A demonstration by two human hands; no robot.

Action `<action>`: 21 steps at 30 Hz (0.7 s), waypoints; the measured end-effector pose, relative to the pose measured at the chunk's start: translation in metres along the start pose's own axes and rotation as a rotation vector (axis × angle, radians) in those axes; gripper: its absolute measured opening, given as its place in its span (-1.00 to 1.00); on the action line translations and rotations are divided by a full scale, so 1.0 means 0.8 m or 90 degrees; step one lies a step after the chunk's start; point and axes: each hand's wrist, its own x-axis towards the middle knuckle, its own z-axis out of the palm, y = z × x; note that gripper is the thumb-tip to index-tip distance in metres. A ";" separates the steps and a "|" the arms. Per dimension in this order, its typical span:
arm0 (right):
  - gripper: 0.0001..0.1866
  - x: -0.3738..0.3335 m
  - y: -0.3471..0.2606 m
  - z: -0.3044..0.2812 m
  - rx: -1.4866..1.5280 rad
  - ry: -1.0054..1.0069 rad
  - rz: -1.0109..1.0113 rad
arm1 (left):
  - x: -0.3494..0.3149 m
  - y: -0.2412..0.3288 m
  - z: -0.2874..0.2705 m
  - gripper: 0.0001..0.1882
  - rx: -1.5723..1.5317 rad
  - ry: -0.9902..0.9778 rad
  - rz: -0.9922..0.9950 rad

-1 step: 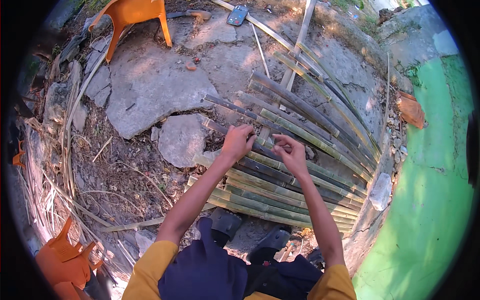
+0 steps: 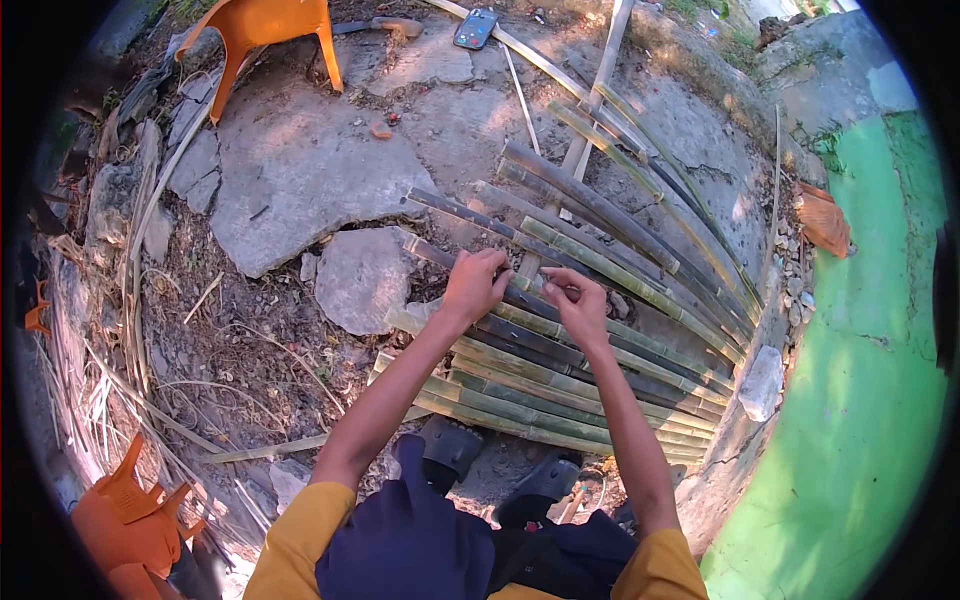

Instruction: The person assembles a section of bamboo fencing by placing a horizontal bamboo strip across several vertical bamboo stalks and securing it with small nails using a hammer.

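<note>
Split bamboo slats (image 2: 620, 270) fan out over the ground before me, their right ends drawn close together by a low edge. A crosspiece (image 2: 577, 150) of bamboo runs under them. My left hand (image 2: 474, 285) is closed over one dark bamboo slat (image 2: 430, 252), near where it meets the crosspiece; its thumb is hidden. Just to the right, my right hand (image 2: 580, 308) hovers low over the slats with thumb and fingertips pinched together. What lies in that pinch, if anything, is too small to make out.
An orange plastic chair (image 2: 262, 28) stands at the far left, near a hammer-like tool (image 2: 392, 27) and a phone (image 2: 475, 29). Broken concrete slabs (image 2: 310, 180) cover the ground. Another orange chair (image 2: 130, 520) is at lower left. On the right are a white stone (image 2: 762, 384) and green-painted floor (image 2: 840, 420).
My right hand has shifted slightly left, and its fingers have drawn closer together. My left hand stays in place on the slat.
</note>
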 end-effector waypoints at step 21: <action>-0.92 -0.002 0.020 0.067 -0.115 0.206 -0.206 | -0.010 0.003 -0.006 -0.91 0.010 0.037 0.009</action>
